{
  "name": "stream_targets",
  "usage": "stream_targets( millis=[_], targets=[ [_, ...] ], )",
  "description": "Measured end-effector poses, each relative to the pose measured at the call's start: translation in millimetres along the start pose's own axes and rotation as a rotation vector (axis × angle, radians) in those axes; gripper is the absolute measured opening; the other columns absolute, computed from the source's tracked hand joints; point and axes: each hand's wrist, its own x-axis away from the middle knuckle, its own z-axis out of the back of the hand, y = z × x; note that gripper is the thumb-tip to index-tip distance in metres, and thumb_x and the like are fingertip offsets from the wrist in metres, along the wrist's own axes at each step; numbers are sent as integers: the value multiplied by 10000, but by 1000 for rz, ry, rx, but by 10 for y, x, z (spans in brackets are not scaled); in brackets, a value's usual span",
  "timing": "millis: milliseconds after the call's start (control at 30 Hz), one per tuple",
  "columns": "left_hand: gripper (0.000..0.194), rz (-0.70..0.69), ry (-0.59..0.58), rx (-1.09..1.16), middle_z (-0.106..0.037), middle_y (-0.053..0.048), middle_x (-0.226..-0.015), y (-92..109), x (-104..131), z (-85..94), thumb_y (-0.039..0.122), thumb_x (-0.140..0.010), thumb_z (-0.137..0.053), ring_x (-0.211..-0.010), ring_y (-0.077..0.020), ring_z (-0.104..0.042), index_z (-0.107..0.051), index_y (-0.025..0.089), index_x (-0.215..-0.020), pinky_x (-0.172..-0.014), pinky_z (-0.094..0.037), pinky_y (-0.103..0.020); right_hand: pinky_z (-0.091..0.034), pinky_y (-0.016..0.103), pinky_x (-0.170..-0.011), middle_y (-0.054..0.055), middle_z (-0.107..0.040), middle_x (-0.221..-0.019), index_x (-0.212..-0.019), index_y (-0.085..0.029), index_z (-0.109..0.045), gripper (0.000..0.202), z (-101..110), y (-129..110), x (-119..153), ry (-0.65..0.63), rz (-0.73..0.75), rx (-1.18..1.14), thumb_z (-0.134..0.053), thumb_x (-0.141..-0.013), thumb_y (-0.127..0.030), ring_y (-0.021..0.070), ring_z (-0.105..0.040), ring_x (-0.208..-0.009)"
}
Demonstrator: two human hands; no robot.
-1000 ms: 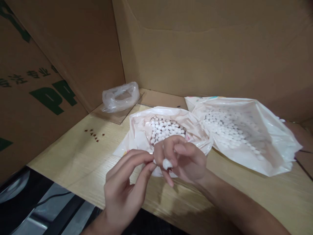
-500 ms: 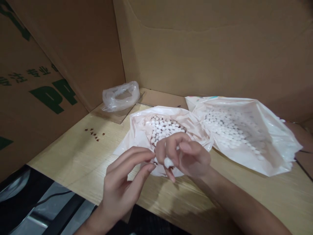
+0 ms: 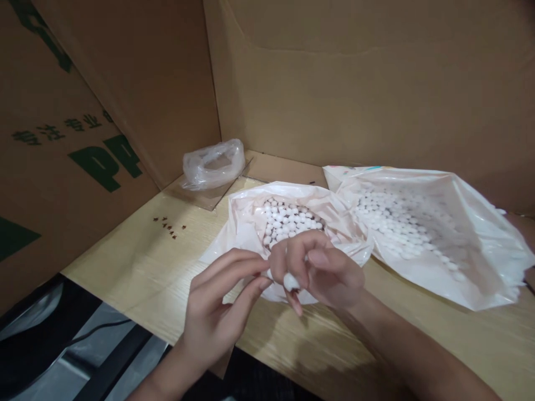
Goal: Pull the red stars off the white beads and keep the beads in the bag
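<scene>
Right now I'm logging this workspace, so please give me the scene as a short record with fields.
Left hand: thumb and finger at the right hand's fingers; grip unclear
Right hand: fingers curled around a white ball
Middle bag: open, many white balls inside
Right bag: open, more white balls inside
Brown bits: loose on the table, left side
Clear plastic: heaped on a cardboard piece
Walls: cardboard; green print on the left
</scene>
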Motion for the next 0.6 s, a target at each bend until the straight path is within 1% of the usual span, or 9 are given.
stream_targets(
  millis=[200,267,333,400,467,500,533,567,600],
  targets=[
    [213,3,27,12,-680,-75,-881,43,-17,-17,22,-792,-644,-801,-140,-641,-676,144,-965,-698,-531,-238,-467,162,-370,43,-548,-635,-594,-102,-596,340,-57,32,2,13,-22,-61,-612,-837,-339,84,-525,-478],
    [217,-10,5,40,-684,-75,-878,59,-28,11,25,-794,-643,-807,-144,-644,-676,150,-968,-709,-536,-246,-469,167,-379,46,-549,-643,-608,-102,-595,338,-94,10,10,-3,-31,-68,-597,-846,-343,83,-517,-484],
    [235,-14,-42,56,-685,-73,-886,50,-34,84,43,-794,-656,-823,-148,-647,-672,161,-996,-722,-542,-250,-465,168,-386,56,-560,-682,-641,-103,-603,332,-121,-26,19,-18,-38,-65,-584,-854,-356,82,-512,-502],
    [261,18,-80,1,-682,-67,-898,-19,-27,216,78,-791,-676,-833,-148,-647,-666,176,-1033,-730,-541,-247,-466,174,-392,58,-558,-711,-675,-106,-610,315,-116,-70,24,-9,-44,-50,-576,-856,-361,80,-495,-516],
    [243,92,-51,-158,-680,-59,-921,-167,-3,406,131,-795,-687,-828,-142,-642,-671,187,-1031,-741,-531,-248,-469,186,-389,44,-541,-696,-688,-117,-603,295,-75,-112,19,54,-36,-45,-561,-857,-355,80,-461,-508],
    [195,151,-7,-266,-679,-58,-943,-267,15,517,174,-805,-681,-822,-140,-638,-681,187,-999,-745,-525,-251,-467,194,-380,37,-530,-676,-686,-125,-597,287,-44,-129,13,99,-24,-54,-552,-854,-354,85,-450,-505],
    [171,216,75,-383,-682,-57,-955,-377,33,631,230,-815,-671,-798,-137,-637,-684,181,-978,-748,-521,-256,-466,201,-372,31,-521,-656,-683,-133,-592,277,-11,-143,6,149,-14,-68,-546,-846,-351,90,-443,-500],
    [193,312,133,-504,-684,-59,-952,-490,52,742,291,-819,-659,-771,-140,-636,-684,171,-968,-740,-517,-265,-462,205,-361,27,-513,-638,-679,-139,-590,266,20,-152,-3,198,-5,-85,-545,-833,-351,95,-442,-494],
    [244,424,162,-635,-686,-61,-936,-599,68,844,342,-820,-638,-749,-149,-634,-686,161,-976,-735,-511,-280,-455,205,-350,24,-508,-625,-676,-144,-593,257,47,-156,-12,245,4,-103,-548,-819,-352,99,-444,-488]
  ],
)
